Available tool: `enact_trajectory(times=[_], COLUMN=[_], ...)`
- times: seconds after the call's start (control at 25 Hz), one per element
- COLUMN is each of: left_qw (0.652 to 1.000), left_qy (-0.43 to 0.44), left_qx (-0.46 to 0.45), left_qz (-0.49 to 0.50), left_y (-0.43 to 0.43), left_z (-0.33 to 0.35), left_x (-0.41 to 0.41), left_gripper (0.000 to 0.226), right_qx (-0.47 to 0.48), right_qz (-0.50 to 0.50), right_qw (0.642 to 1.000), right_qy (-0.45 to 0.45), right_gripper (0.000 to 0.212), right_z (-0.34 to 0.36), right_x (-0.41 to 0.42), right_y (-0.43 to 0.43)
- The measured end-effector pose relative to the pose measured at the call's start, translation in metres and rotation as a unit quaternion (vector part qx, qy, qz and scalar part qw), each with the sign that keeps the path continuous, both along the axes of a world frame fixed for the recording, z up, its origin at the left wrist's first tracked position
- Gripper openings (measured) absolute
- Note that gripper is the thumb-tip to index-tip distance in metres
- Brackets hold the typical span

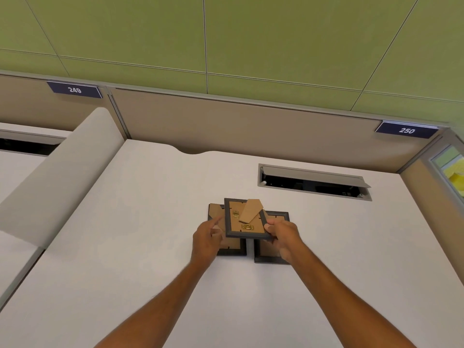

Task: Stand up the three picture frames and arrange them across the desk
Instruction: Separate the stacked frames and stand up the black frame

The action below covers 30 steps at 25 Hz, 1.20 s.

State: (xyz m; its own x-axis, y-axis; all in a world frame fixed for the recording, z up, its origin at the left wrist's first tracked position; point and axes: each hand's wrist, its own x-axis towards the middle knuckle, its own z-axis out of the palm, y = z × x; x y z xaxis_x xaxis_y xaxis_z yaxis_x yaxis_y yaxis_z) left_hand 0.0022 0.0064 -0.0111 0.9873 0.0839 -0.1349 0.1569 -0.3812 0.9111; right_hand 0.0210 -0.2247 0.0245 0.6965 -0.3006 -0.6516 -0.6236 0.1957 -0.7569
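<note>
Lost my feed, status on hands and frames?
Right hand grips top frame, back up. Left hand open beside it. Two frames flat beneath. Nothing blocking.

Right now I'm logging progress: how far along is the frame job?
Nothing stands yet. In hand: the right hand has a grip on the top frame, back up, its easel leg swung out; the left hand points beside it. Left: the left frame and right frame lie flat on the desk.
</note>
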Motion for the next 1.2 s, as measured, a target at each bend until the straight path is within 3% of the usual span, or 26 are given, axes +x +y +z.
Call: enact_trajectory(times=[0.12, 0.24, 0.36, 0.56, 0.76, 0.88, 1.08, 1.2], left_qw=[0.998, 0.988, 0.982, 0.984, 0.991, 0.992, 0.991, 0.989], left_qy=[-0.052, -0.152, -0.186, -0.17, -0.105, -0.083, -0.048, -0.029], left_qx=[-0.022, -0.029, 0.005, -0.049, -0.082, -0.089, -0.125, -0.142], left_qz=[0.01, 0.008, 0.028, 0.022, 0.032, 0.033, 0.016, 0.006], left_y=[0.0, 0.0, 0.003, 0.003, -0.002, -0.004, -0.005, -0.008], left_z=[0.012, 0.02, 0.025, 0.032, 0.044, 0.049, 0.054, 0.054], left_x=[0.002, 0.006, 0.008, 0.007, 0.007, 0.006, 0.004, 0.002], left_gripper=[0.056, 0.044, 0.036, 0.029, 0.032, 0.018, 0.019, 0.016], right_qx=[0.013, 0.038, 0.047, 0.036, 0.024, -0.029, -0.082, -0.072], right_qz=[0.01, 0.011, 0.001, 0.008, 0.036, 0.059, 0.085, 0.085], right_qw=[1.0, 0.999, 0.998, 0.996, 0.994, 0.992, 0.986, 0.986], right_qy=[-0.017, -0.029, -0.048, -0.079, -0.104, -0.105, -0.116, -0.123], right_gripper=[0.023, 0.02, 0.019, 0.016, 0.035, 0.037, 0.018, 0.017], right_z=[0.015, 0.027, 0.041, 0.058, 0.064, 0.066, 0.065, 0.062], right_x=[-0.002, -0.007, -0.012, -0.017, -0.025, -0.028, -0.033, -0.038], right_y=[0.004, 0.006, 0.008, 0.008, 0.001, -0.004, -0.009, -0.011])
